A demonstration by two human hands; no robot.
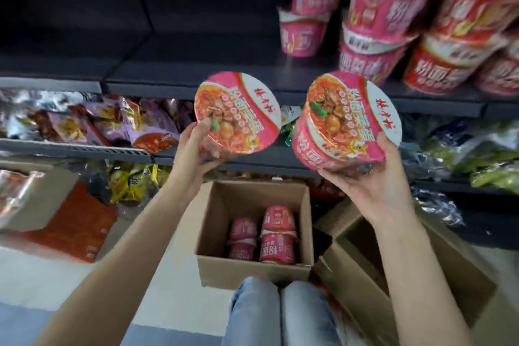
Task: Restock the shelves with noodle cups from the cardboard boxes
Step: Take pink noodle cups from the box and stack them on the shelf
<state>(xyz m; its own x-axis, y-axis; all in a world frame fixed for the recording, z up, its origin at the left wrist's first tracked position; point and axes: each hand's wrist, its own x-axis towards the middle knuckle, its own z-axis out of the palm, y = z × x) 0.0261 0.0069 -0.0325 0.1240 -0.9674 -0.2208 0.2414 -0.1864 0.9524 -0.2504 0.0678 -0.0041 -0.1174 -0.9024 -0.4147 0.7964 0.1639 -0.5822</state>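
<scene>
My left hand [193,152] grips a pink noodle cup [238,112] from below, its printed lid tilted toward me. My right hand [368,185] holds a second pink noodle cup [348,121] by its base, lid also facing me. Both cups hang in the air in front of the dark shelf [196,70], whose left part is bare. Stacked pink noodle cups [373,22] stand on that shelf at the right. Below my hands an open cardboard box [252,267] on the floor holds several more pink cups [276,233].
A second open cardboard box [407,270] lies at the right of the first. Lower shelves carry snack bags [112,121] at the left and green packets [477,154] at the right. An orange pack [75,225] lies on the floor at the left. My knees [280,312] are behind the box.
</scene>
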